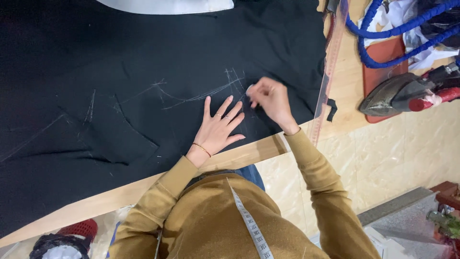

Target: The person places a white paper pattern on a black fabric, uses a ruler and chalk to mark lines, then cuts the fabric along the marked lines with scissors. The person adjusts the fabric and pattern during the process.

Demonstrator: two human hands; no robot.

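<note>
Chalk (249, 89) pinched in my right grip (269, 98), at one o'clock from my left hand (218, 125); that hand lies flat, holding nothing, on black fabric (143, 72).

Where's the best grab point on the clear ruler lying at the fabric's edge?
Probably its lower end, which juts past the table edge; fingers could pinch it from below and above. The clear ruler lies flat and thin along the black fabric, so elsewhere it offers no edge to get under.
</note>
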